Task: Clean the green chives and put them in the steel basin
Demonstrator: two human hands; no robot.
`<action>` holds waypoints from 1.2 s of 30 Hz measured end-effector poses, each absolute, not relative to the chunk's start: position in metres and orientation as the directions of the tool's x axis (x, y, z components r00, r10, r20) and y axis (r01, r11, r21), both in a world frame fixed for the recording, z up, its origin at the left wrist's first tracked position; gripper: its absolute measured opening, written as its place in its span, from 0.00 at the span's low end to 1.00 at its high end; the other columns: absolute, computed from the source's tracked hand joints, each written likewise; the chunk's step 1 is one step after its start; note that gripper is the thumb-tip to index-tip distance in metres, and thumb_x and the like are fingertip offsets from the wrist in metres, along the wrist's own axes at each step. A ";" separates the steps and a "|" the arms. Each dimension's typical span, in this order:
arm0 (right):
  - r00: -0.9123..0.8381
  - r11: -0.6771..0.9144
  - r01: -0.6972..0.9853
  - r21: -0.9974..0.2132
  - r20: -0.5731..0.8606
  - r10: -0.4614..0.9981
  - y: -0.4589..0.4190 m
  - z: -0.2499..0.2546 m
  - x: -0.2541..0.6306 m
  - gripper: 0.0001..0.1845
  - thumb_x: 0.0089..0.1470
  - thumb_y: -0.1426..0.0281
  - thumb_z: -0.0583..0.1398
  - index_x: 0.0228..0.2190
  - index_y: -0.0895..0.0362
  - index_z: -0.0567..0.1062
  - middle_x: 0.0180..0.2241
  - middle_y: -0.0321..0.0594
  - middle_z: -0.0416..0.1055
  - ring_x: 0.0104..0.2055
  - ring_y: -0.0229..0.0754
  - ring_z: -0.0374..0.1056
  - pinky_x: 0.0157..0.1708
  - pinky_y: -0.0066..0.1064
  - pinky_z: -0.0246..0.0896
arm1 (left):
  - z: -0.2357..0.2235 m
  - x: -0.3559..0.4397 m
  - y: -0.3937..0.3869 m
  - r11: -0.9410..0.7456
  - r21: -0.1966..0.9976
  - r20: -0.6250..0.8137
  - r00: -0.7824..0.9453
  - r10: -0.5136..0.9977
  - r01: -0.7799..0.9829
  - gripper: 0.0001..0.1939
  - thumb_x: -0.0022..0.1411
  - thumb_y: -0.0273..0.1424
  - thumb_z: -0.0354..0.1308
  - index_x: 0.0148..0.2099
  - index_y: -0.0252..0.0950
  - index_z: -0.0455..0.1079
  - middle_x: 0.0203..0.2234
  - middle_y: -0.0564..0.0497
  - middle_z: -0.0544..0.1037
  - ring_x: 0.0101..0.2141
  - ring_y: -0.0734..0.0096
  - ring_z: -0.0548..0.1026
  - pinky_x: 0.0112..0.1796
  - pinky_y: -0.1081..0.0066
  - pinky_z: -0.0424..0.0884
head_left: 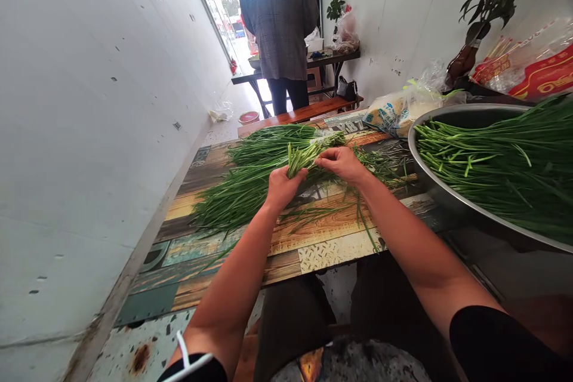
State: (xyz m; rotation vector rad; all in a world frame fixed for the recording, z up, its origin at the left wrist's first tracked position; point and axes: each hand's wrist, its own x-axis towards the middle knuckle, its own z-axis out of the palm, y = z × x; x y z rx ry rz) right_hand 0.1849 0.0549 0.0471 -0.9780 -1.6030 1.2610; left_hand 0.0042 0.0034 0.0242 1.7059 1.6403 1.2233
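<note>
My left hand (285,186) is closed around a bunch of garlic chives (301,162). The pale cut ends stick up above the fist, and the long green leaves trail left over the table. Close by on the right, my right hand (339,163) pinches at the stem ends with thumb and forefinger; the exact strands between its fingertips are too small to tell. Behind the held bunch lies another pile of chives (268,142) with its stems toward the right. Loose stalks and trimmings (380,164) are scattered beyond my right hand.
A large metal basin (421,161) full of chives stands at the right. Plastic bags (394,113) and a potted plant (474,36) are behind it. Past the wood-patterned table (268,274) are an orange bench (295,118) and a standing person (280,18) facing away. A white wall (80,131) runs along the left.
</note>
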 end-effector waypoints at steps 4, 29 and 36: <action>-0.338 0.248 0.090 -0.965 0.205 0.918 0.053 0.048 0.184 0.15 0.37 0.59 0.63 0.22 0.60 0.73 0.18 0.30 0.62 0.23 0.31 0.54 0.24 0.26 0.49 | 0.026 0.004 0.003 -0.181 0.838 0.276 -0.113 0.955 0.514 0.18 0.56 0.44 0.58 0.26 0.34 0.74 0.22 0.53 0.76 0.26 0.72 0.71 0.33 0.71 0.63; 0.191 0.149 0.595 -0.789 0.320 0.928 0.088 0.037 0.221 0.13 0.54 0.63 0.57 0.24 0.58 0.73 0.25 0.42 0.70 0.30 0.43 0.66 0.34 0.33 0.60 | 0.027 0.003 0.004 -0.206 0.834 0.340 -0.184 0.922 0.512 0.19 0.60 0.44 0.55 0.26 0.35 0.72 0.26 0.51 0.77 0.30 0.71 0.72 0.36 0.72 0.65; -0.126 0.278 0.855 -0.437 0.345 0.930 0.074 0.038 0.211 0.11 0.55 0.66 0.60 0.34 0.58 0.80 0.39 0.48 0.75 0.41 0.47 0.69 0.39 0.34 0.59 | 0.023 0.002 0.006 -0.239 0.858 0.367 -0.216 0.905 0.454 0.19 0.62 0.46 0.54 0.30 0.35 0.71 0.24 0.51 0.76 0.29 0.72 0.73 0.36 0.73 0.66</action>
